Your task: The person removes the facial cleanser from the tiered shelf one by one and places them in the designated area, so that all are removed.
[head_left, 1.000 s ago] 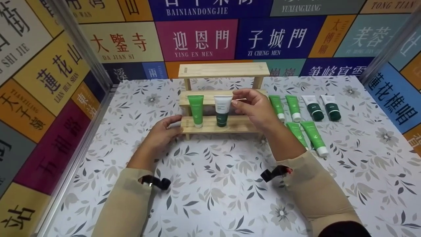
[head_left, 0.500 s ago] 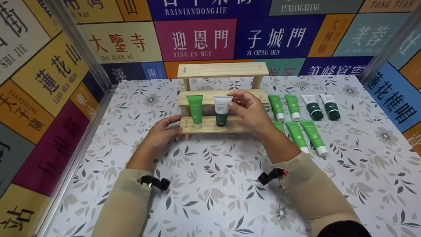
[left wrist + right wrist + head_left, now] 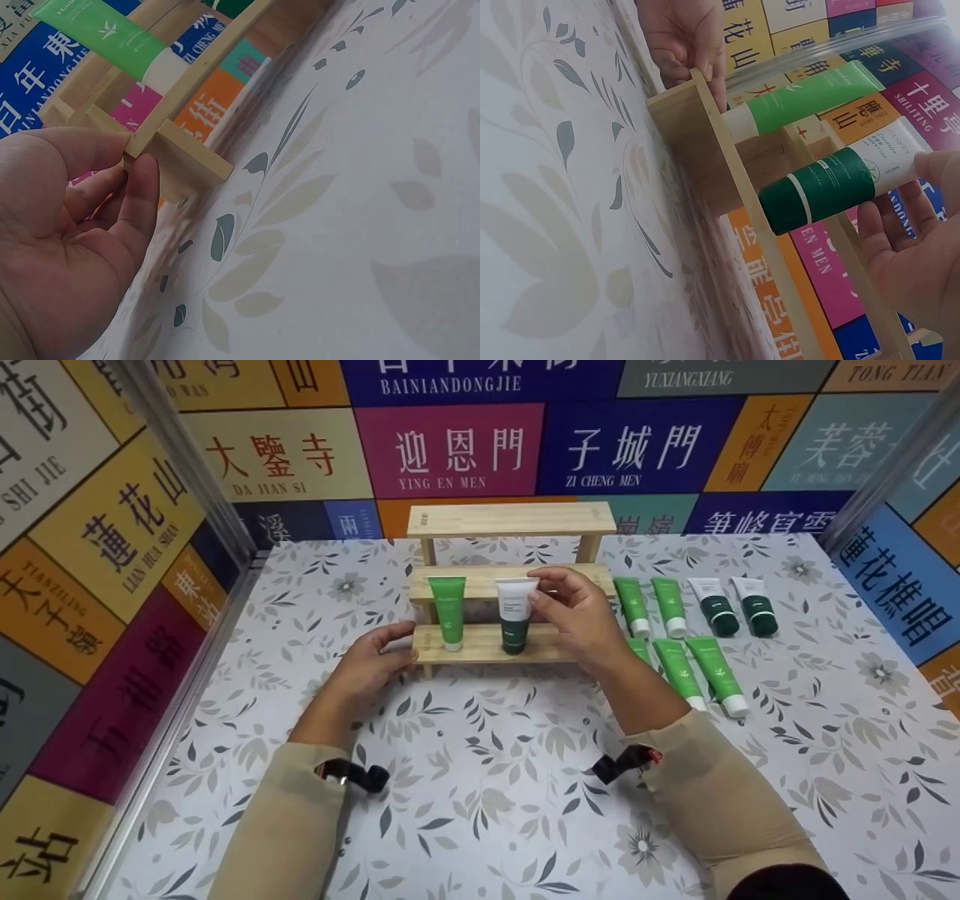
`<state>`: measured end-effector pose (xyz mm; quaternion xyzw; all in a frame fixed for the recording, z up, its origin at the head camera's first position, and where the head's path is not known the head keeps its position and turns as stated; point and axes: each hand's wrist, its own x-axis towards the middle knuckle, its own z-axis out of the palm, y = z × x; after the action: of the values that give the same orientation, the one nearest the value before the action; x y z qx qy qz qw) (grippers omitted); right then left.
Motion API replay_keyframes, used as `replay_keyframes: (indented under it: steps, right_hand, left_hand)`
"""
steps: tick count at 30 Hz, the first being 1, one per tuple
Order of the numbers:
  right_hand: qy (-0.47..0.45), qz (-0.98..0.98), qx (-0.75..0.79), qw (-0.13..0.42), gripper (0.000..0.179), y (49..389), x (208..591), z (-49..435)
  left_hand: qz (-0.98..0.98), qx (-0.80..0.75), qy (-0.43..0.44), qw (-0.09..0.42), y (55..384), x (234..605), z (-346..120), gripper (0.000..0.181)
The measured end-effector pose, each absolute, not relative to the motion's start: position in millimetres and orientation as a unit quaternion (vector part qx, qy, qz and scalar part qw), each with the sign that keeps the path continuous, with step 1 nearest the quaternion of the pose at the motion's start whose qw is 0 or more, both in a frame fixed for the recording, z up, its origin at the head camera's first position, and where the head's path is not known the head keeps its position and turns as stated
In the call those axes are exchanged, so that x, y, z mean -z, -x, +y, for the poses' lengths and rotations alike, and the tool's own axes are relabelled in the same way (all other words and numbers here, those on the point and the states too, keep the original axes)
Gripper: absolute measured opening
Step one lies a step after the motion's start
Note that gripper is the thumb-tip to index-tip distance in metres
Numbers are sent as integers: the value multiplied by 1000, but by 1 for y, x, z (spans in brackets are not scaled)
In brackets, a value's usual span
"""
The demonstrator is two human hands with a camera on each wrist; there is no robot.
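On the bottom board of a three-tier wooden display stand (image 3: 510,520), a white and dark green squeeze tube (image 3: 514,616) stands cap down. My right hand (image 3: 581,619) pinches its white upper end from the right, thumb on the near side. To its left stands a light green tube (image 3: 449,613), also cap down, untouched. My left hand (image 3: 364,667) grips the left end of the bottom board; in the left wrist view its thumb and index finger pinch the board's corner (image 3: 154,139). The right wrist view shows the dark green cap (image 3: 786,205) at the board.
Right of the stand, several light green tubes (image 3: 716,675) lie on the floral tablecloth (image 3: 480,780), some partly behind my right arm. Two white and dark green tubes (image 3: 714,606) lie farther right. Sign-printed panels (image 3: 450,450) rise at the back and sides.
The white and dark green tube has shifted slightly right and toward the front of the board, with the right hand's fingers on its top. The left hand stays on the board's end.
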<state>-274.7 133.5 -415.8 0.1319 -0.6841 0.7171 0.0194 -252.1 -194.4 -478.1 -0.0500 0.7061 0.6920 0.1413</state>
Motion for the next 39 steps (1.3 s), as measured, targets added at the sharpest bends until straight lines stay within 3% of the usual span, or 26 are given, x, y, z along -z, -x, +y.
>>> replay_keyframes:
  steps: [7,19,39]
  right_hand:
    - [-135,-639,-755,67,30,273,412,139]
    - [-114,-633,-762,75,27,265,405,167]
    - [-85,-623,-772,97,36,240,411,278]
  left_hand:
    - [715,-684,46,137,254,479,-194,58]
    - [706,-693,47,137,254,481,-194,59]
    - [702,-700,38,126,255,482,-193,59]
